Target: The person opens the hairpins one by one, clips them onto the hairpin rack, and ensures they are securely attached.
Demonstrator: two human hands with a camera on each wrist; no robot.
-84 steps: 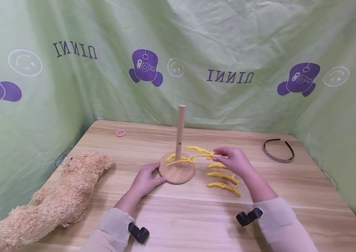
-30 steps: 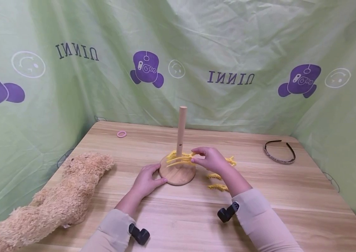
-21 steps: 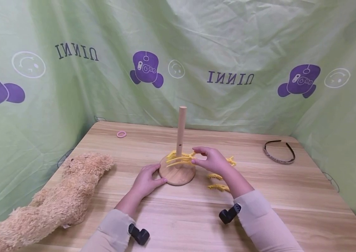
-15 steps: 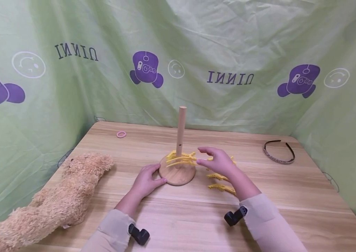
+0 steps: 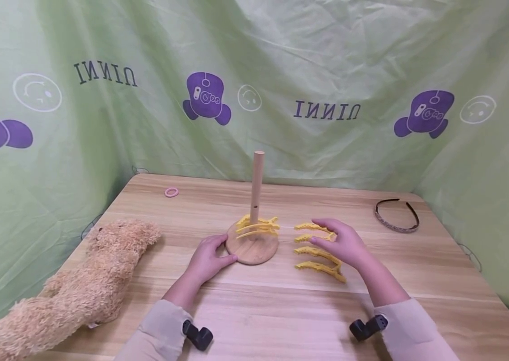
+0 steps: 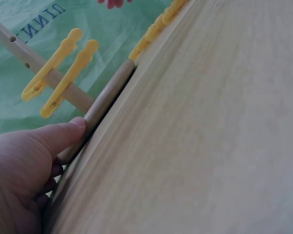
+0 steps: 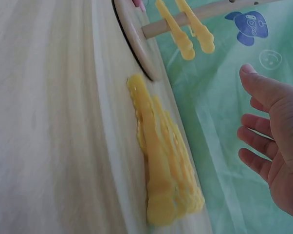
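Note:
A wooden stand (image 5: 256, 185), an upright post on a round base, stands mid-table. My left hand (image 5: 209, 258) holds the left edge of its base, thumb on the rim in the left wrist view (image 6: 71, 131). Two yellow hair clips (image 5: 258, 228) are clamped on the lower post, one above the other, as the right wrist view also shows. To the right, several more yellow alligator hair clips (image 5: 317, 268) lie in a row on the table. Over the far ones hovers my right hand (image 5: 342, 243), thumb and fingers spread apart with nothing between them.
A fluffy tan plush toy (image 5: 96, 276) lies along the left side of the table (image 5: 259, 311). At the back left is a pink ring (image 5: 171, 192); a dark glittery headband (image 5: 396, 220) lies at the back right. Green printed cloth (image 5: 326, 60) encloses the table.
My right hand brought a hair clip to the post, let it go there, and moved back right over the row of clips. My left hand has stayed on the base.

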